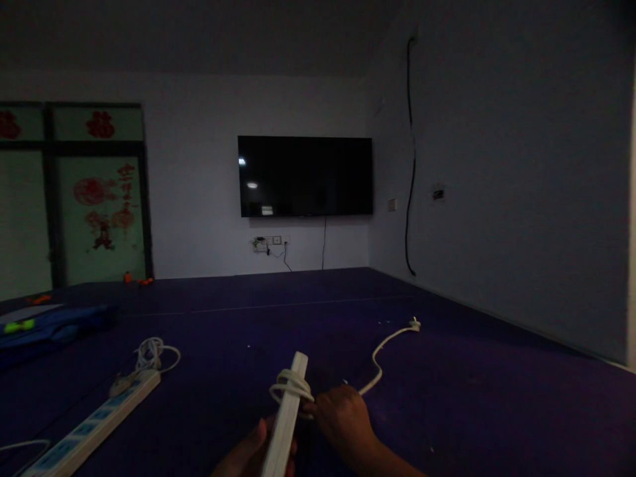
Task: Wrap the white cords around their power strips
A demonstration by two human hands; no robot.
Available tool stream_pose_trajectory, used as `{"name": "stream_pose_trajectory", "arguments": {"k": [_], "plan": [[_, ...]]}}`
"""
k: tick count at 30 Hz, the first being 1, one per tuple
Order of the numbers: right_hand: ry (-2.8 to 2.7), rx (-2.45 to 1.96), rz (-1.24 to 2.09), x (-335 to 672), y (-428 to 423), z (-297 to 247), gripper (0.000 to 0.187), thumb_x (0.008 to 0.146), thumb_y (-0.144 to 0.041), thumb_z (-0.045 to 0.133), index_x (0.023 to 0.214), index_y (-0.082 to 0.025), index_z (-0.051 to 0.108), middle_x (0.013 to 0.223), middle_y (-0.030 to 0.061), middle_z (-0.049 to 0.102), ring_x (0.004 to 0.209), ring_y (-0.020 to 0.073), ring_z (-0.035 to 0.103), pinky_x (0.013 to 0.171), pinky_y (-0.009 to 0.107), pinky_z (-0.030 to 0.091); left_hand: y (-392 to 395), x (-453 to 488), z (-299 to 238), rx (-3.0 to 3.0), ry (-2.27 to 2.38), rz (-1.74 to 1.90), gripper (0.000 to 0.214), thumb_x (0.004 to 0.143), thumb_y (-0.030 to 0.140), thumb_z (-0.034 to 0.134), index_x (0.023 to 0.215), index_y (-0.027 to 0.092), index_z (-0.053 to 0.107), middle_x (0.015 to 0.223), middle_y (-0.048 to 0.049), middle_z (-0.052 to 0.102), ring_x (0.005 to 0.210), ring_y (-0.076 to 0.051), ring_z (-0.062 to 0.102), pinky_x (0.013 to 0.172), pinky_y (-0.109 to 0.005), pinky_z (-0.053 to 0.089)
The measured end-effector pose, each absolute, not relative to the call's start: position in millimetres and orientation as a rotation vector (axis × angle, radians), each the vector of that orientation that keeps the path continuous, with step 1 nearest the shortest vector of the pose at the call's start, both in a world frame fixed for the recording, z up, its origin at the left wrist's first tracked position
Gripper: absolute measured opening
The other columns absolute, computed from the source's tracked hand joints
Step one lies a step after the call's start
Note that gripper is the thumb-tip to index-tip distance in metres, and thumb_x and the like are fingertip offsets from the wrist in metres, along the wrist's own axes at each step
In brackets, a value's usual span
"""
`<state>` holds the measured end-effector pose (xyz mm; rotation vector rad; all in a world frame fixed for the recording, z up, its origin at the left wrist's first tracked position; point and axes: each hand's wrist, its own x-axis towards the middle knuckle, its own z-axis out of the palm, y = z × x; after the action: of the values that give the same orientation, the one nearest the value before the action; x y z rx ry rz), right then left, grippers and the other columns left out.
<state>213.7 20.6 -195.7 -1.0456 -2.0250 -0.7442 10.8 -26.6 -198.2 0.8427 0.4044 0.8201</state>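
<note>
A white power strip (287,414) points away from me at the bottom centre, with its white cord (291,387) looped several times round its far end. My left hand (251,454) grips the strip's near end from below. My right hand (342,417) is closed on the cord just beside the loops. The rest of the cord trails over the dark floor to its plug (414,324) at the right.
A second, longer power strip (94,424) with a coiled cord (152,351) lies on the floor at the left. A blue mat with a green object (20,326) sits far left. A wall-mounted television (305,176) and wall sockets (268,242) are ahead.
</note>
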Motion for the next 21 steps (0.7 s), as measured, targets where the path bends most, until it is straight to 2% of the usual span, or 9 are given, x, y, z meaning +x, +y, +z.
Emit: {"name": "stream_pose_trajectory", "arguments": {"k": [6,12,16,19,21], "plan": [[-1.983,-1.073,-0.732,214,19,-197,0.039,0.084,-0.038,0.050,0.051,-0.019,0.059,0.048,0.0022,0.060,0.045,0.0135,0.054,0.052,0.027,0.027,-25,8,-199,0.998,0.426,0.761,0.067,0.061,0.060,0.064,0.108,0.013,0.057,0.071,-0.0069,0.066,0.055,-0.013,0.057,0.058,-0.026,0.040],[-2.058,-1.110,-0.693,214,16,-195,0.046,0.089,-0.040,0.042,0.051,-0.018,0.059,0.050,0.0042,0.061,0.047,0.0130,0.054,0.054,0.027,0.028,-11,6,-203,1.076,0.536,0.752,0.043,0.064,0.041,0.070,0.092,0.010,0.062,0.060,-0.0061,0.064,0.047,-0.011,0.054,0.050,-0.022,0.035],[-2.064,-1.086,-0.696,214,19,-197,0.045,0.088,-0.038,0.044,0.051,-0.018,0.059,0.049,0.0032,0.060,0.047,0.0126,0.054,0.054,0.026,0.029,-11,7,-203,0.961,0.484,0.757,0.052,0.062,0.046,0.065,0.095,0.005,0.063,0.064,-0.0097,0.067,0.050,-0.013,0.055,0.047,-0.021,0.034],[-2.063,-1.119,-0.693,213,21,-198,0.043,0.087,-0.038,0.045,0.052,-0.018,0.060,0.050,0.0033,0.061,0.048,0.0131,0.054,0.054,0.026,0.029,-15,6,-200,0.814,0.435,0.742,0.060,0.056,0.048,0.064,0.095,0.002,0.064,0.069,-0.0127,0.068,0.059,-0.018,0.060,0.055,-0.024,0.039],[-2.060,-1.165,-0.673,212,20,-198,0.041,0.086,-0.038,0.047,0.053,-0.018,0.061,0.051,0.0036,0.062,0.049,0.0133,0.055,0.055,0.025,0.030,-19,5,-196,0.733,0.408,0.735,0.061,0.057,0.047,0.061,0.096,0.001,0.063,0.072,-0.0139,0.069,0.065,-0.020,0.061,0.062,-0.027,0.041]]}}
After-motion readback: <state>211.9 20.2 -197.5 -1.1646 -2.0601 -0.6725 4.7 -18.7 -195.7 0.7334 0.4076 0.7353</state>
